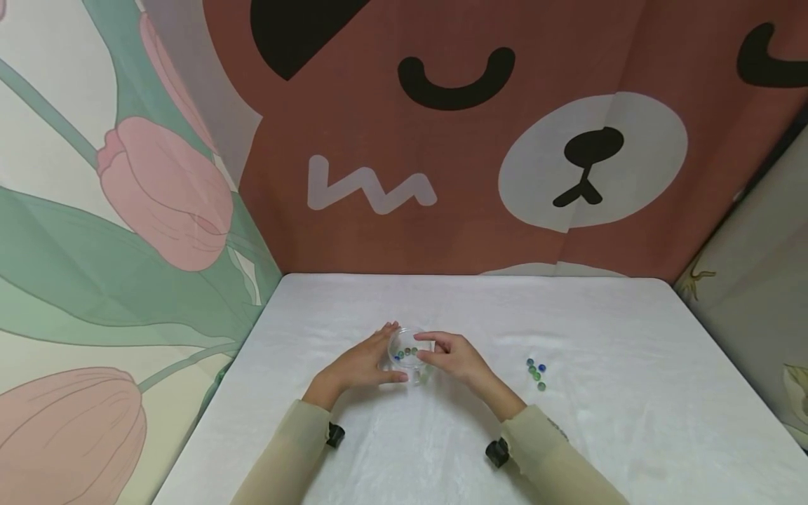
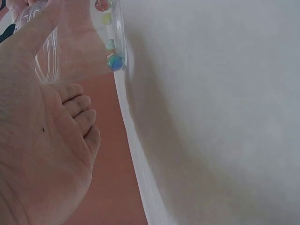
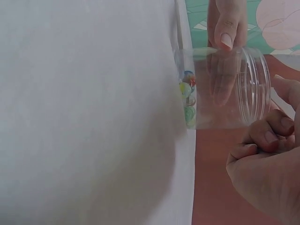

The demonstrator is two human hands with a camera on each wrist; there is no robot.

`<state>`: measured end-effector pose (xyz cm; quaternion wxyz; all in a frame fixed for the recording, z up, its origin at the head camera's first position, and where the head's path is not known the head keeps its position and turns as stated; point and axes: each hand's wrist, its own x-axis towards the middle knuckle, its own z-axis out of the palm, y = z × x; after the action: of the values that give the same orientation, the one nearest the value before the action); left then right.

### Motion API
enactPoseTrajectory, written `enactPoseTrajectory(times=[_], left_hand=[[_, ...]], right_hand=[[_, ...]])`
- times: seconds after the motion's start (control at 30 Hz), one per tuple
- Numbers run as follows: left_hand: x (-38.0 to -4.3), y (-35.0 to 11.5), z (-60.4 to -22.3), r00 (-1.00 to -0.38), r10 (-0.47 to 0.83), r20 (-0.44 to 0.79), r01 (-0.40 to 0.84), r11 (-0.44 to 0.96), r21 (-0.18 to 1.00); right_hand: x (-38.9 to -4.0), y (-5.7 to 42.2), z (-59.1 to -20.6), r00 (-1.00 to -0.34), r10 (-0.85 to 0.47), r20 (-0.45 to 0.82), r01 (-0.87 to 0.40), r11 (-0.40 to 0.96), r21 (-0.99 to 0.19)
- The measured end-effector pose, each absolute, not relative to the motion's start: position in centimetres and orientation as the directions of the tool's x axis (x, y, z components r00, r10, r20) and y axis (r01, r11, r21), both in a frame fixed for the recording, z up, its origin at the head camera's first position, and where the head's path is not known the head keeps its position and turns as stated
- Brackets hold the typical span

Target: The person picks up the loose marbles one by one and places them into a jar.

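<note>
A clear plastic jar [image 1: 406, 341] with a ridged neck stands upright on the white table, several glass marbles [image 1: 407, 352] lying at its bottom. My left hand [image 1: 360, 363] steadies the jar from the left, thumb along the near side and fingers round the far side. Through the jar wall those fingers show in the right wrist view. Over on the right rim, my right hand [image 1: 461, 360] has its index finger and thumb apart at the jar's mouth [image 3: 262, 86]. No marble shows between them, and its other fingers are curled in.
On the table [image 1: 606, 435] right of my right hand lies a loose group of green and blue marbles [image 1: 536, 374]. A brown cloth [image 1: 467, 238] with a bear face hangs behind the table, and a tulip-print cloth [image 1: 170, 196] hangs at the left.
</note>
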<state>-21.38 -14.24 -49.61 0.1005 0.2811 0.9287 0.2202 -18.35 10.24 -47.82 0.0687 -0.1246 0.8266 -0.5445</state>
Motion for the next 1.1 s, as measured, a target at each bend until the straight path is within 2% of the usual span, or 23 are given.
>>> enactPoseTrajectory(times=[0.3,0.73,1.1], left_hand=[[-21.5,-14.2,-49.6,-0.818,0.571,-0.065,0.487,0.749,0.450],[-21.4,-14.4,-49.4,-0.814,0.577,-0.071,0.499,0.755,0.425],[-21.4,-14.4,-49.5,-0.816,0.574,-0.072,0.491,0.753,0.437]], right_hand=[[-17.7,12.2,-47.6,-0.971,-0.233,0.053,-0.136,0.357,-0.924],[-16.4,16.5,-47.6,-0.988,-0.156,0.020,-0.075,0.354,-0.932],[-15.2,19.1,-47.7,-0.990,-0.142,0.001,-0.062,0.427,-0.902]])
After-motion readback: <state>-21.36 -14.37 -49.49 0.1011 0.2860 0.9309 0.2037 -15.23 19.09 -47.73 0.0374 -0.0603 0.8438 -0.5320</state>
